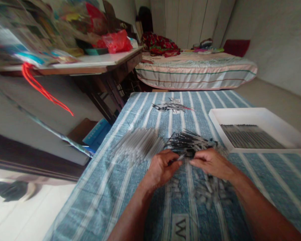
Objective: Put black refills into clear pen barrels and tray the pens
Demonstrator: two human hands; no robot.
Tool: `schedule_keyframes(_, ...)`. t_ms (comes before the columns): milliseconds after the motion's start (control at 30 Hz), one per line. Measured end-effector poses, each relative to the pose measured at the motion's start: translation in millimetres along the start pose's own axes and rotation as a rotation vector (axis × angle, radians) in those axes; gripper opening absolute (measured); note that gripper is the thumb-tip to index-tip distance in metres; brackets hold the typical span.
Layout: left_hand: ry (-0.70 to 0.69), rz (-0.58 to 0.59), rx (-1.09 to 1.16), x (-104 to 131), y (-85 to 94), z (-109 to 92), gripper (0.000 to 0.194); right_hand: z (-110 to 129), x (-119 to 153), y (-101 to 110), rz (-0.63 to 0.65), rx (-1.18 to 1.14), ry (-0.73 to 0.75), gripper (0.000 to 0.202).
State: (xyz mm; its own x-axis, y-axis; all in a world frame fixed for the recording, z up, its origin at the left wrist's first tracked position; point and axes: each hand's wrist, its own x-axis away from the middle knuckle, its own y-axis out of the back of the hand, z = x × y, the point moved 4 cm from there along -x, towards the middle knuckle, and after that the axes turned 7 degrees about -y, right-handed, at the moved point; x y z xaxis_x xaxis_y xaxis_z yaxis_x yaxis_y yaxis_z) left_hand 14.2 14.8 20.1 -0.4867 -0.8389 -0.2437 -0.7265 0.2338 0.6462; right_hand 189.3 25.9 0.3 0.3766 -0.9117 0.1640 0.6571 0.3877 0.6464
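My left hand (163, 168) is closed around a slim grey pen barrel (181, 157), its end poking out past the thumb toward the right. Facing it closely, my right hand (212, 163) has its fingers pinched together; whatever is between them is too small and blurred to make out. Beyond the left hand lies a heap of translucent grey pen barrels (139, 144). Thin black-ended sticks, which look like pen refills (184, 140), are piled just past both hands. Short grey translucent tube pieces (210, 192) lie scattered on the cloth below the right hand.
A white tray (243, 115) at the right holds a row of dark-tipped pens (251, 137). Farther back on the striped tablecloth (102, 187) is a small bundle of thin sticks (170, 106). A cluttered desk (110, 62) stands left, a bed (195, 72) behind.
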Motion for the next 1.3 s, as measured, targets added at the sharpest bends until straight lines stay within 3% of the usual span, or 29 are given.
schedule_keyframes(167, 0.205, -0.284, 0.144, 3, 13.1, 9, 0.022, -5, 6, -10, 0.055, 0.566, -0.061, 0.019)
schedule_keyframes(267, 0.281, -0.396, 0.368, 4, 12.9, 12, 0.023, -2, 6, -18, 0.055, 0.644, -0.046, 0.014)
schedule_keyframes(400, 0.335, -0.430, 0.680, 4, 4.8, 14, 0.025, 5, 6, -20, 0.031, 0.512, -0.035, 0.010)
schedule_keyframes(533, 0.334, -0.542, 0.808, 4, 4.6, 16, 0.026, 14, 8, -26, 0.054, 0.293, 0.008, 0.009)
schedule_keyframes(633, 0.309, -0.631, 0.839, 5, 7.8, 17, 0.023, 19, 10, -33, 0.051, 0.237, 0.035, 0.009)
schedule_keyframes(833, 0.292, -0.690, 0.842, 4, 8.1, 18, 0.023, 28, 13, -37, -0.003, 0.151, 0.093, 0.012)
schedule_keyframes(1300, 0.271, -0.650, 0.801, 3, 2.9, 15, 0.022, 29, 11, -41, -0.029, -0.027, 0.054, 0.020)
